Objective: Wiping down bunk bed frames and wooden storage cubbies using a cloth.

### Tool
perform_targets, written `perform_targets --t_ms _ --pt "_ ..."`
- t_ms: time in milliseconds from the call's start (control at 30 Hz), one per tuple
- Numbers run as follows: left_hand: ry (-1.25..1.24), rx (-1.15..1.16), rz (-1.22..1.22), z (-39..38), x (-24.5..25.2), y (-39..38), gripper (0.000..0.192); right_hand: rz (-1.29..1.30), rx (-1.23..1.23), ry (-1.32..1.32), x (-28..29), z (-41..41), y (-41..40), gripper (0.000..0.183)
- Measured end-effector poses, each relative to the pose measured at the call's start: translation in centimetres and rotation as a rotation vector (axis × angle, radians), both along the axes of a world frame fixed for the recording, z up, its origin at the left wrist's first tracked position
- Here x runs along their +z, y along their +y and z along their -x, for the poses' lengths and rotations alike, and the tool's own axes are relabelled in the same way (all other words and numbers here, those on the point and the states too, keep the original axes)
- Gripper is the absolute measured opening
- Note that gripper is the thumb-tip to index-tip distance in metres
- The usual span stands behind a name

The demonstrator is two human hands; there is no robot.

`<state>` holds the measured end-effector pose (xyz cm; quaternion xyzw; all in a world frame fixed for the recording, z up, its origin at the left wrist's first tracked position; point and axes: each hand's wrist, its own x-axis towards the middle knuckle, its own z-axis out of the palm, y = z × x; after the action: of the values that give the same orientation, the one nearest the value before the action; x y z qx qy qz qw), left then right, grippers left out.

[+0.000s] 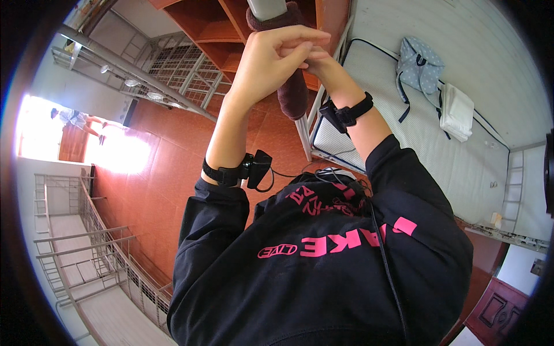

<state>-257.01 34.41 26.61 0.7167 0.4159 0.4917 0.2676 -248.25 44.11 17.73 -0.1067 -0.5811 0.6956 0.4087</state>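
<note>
A dark brown cloth (294, 97) lies around a pale rail (267, 8) at the top of the view, and its lower end hangs below my wrists. In front of the cloth, my left hand (275, 60) shows its back, with the thumb and fingers pointing right. Those fingers overlap my right hand (315, 60), which is largely hidden behind them. Whether either hand grips the cloth cannot be seen. Both forearms wear black straps with small black devices, the left one (257, 168) and the right one (337, 116).
A wooden shelf unit (218, 30) stands behind the hands. On the right, a mattress (376, 78) holds a dotted blue backpack (420, 62) and a folded white item (456, 112). Metal bunk frames (82, 242) line the left. A person (73, 117) is by the bright doorway. Cables hang near my chest.
</note>
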Motion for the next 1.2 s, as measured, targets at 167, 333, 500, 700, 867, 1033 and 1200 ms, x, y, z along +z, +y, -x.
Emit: perform_targets --t_ms 167,333,500,700,867,1033,1200 --pt "0.001 -0.146 -0.079 0.3 0.6 0.0 0.021 -0.164 0.167 0.052 -0.4 -0.6 1.5 0.034" --pt "-0.383 0.013 -0.344 2.4 -4.2 -0.2 0.021 0.276 0.317 -0.072 0.0 1.7 1.3 0.034" --pt "-0.553 0.240 -0.472 0.3 -4.9 1.5 0.074 0.008 0.368 -0.103 -4.2 3.8 6.3 0.027" --pt "-0.113 0.042 -0.430 2.6 -0.6 4.1 0.069 0.000 0.582 -0.030 -1.3 2.4 4.4 0.026" --pt "-0.380 -0.148 -0.121 2.5 -1.8 4.6 0.051 0.255 0.135 -0.065 -1.3 0.8 1.7 0.025" --pt "-0.481 0.009 -0.101 1.7 -1.9 4.3 0.050 0.135 -0.392 0.057 -3.8 -1.6 0.1 0.028" --pt "-0.463 0.098 -0.190 1.3 -2.4 4.6 0.033 -0.241 -0.219 -0.111 -3.5 -2.4 -5.7 0.076"
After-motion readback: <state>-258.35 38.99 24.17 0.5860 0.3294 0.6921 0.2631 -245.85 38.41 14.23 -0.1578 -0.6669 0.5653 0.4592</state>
